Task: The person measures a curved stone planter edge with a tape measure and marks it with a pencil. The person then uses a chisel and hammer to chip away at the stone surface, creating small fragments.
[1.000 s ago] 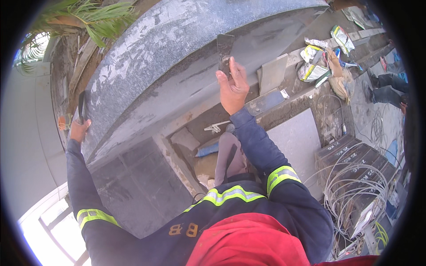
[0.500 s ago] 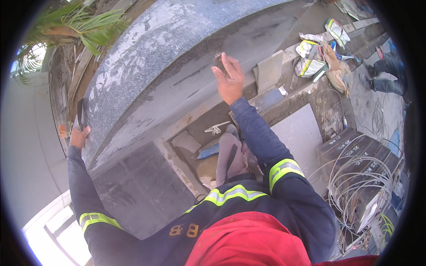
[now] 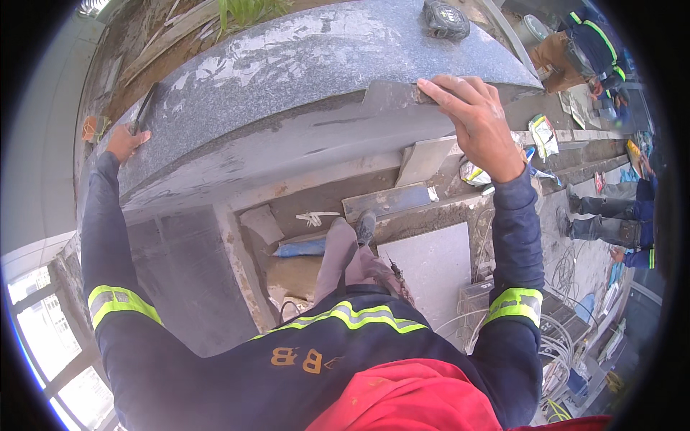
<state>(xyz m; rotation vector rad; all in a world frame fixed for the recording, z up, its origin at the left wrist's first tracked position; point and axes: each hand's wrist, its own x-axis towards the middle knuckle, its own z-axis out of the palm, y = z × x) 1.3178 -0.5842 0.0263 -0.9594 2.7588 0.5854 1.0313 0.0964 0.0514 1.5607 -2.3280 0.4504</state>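
A curved slab of speckled grey stone (image 3: pixel 309 54), its top streaked with whitish smears, spans the space in front of me. At its far left end my left hand (image 3: pixel 127 142) is closed around a dark, thin-bladed tool (image 3: pixel 146 106), seen nearly edge-on; its exact kind does not show. My right hand (image 3: pixel 474 118) grips a flat grey putty knife (image 3: pixel 388 95), whose wide blade points left along the slab's front edge. Below that edge runs a smooth grey curved face (image 3: pixel 287 161). The putty knife's handle is hidden by my fingers.
A dark rounded object (image 3: pixel 447 20) sits on the slab's far right. Torn bags (image 3: pixel 544 136), a leaning board (image 3: pixel 425 159) and a pale panel (image 3: pixel 435 262) lie to the right, with coiled cable (image 3: pixel 557 352) lower down. A co-worker (image 3: pixel 575 54) bends beyond the slab; others stand at right.
My right hand has moved right along the slab's edge, and the putty knife's blade now shows broadside. The view has shifted right, bringing the dark object and co-worker in.
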